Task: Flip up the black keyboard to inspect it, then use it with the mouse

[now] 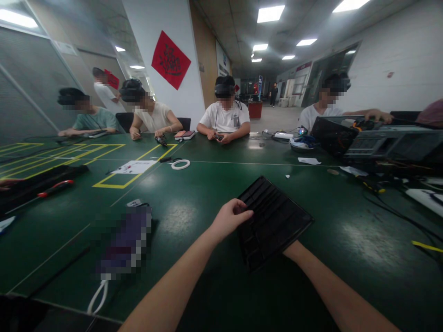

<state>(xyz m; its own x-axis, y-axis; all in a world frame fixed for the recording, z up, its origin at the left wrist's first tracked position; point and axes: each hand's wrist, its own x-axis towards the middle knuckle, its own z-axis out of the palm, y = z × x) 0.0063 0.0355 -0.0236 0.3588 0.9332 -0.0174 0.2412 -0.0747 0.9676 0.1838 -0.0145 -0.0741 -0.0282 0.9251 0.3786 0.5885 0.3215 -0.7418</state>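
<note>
A black plastic tray (273,216) with long ridged compartments is tilted above the green table in front of me. My left hand (231,217) is at its left edge, thumb and forefinger curled together against the rim. From the right, my right hand (293,250) reaches beneath the tray and bears it from below; only the wrist shows and its fingers are hidden behind the tray.
To the left lies a blurred purple pouch-like object (126,240) with a white loop. A white ring (180,164), a paper sheet (134,167) and red-handled pliers (55,188) lie farther off. Computer cases (394,143) and cables are at right. Several people sit opposite.
</note>
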